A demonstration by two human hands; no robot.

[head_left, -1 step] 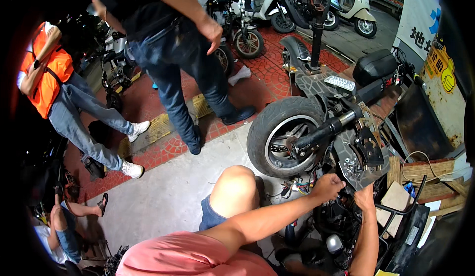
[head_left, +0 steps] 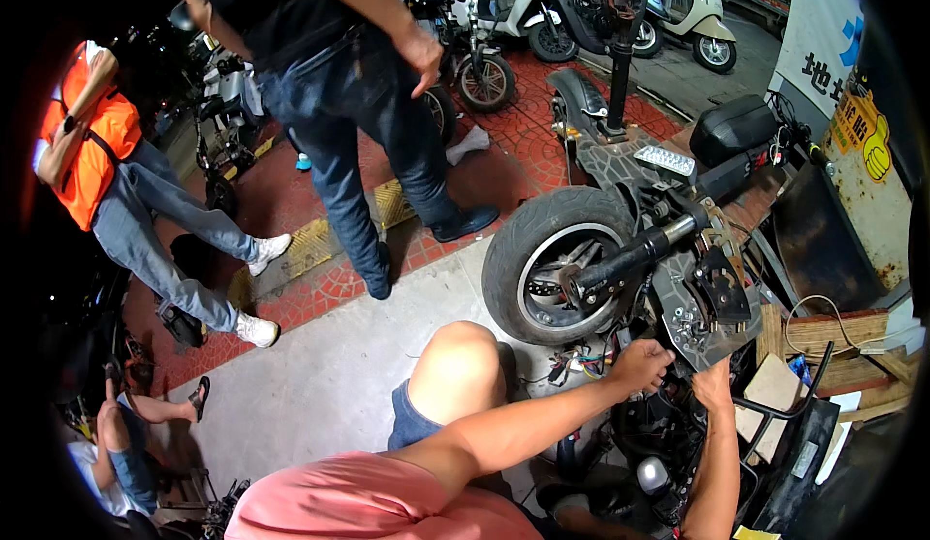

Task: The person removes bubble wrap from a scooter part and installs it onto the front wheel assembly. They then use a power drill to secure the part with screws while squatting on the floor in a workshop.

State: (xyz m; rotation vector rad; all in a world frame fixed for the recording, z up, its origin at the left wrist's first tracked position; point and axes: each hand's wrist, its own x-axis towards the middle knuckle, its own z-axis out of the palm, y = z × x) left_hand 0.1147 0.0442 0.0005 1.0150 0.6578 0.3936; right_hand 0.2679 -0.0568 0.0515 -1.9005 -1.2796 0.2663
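Observation:
A scooter's grey crackle-patterned floor panel (head_left: pixel 675 296) stands tilted beside the fat black tyre (head_left: pixel 513 259). My left hand (head_left: pixel 641 366) is at the panel's lower left corner, its fingers curled together in a pinch. Whatever they hold, if anything, is too small to make out. Under the lower edge of the panel reaches my right hand (head_left: pixel 713 385), with its fingers hidden behind it. Several small screws or bolts (head_left: pixel 688 329) sit on the panel near a black bracket (head_left: pixel 725 286). Loose coloured wires (head_left: pixel 586 361) hang by the wheel.
A person in dark jeans (head_left: pixel 334 143) stands close behind the wheel, and one in an orange vest (head_left: pixel 107 143) is further left. Wooden boards (head_left: pixel 843 337) and a black metal frame (head_left: pixel 809 395) crowd the right side. Parked scooters (head_left: pixel 697 17) line the back.
The standing person in dark jeans has shifted slightly, with the lowered hand a little further right. My hands stay in the same places at the panel.

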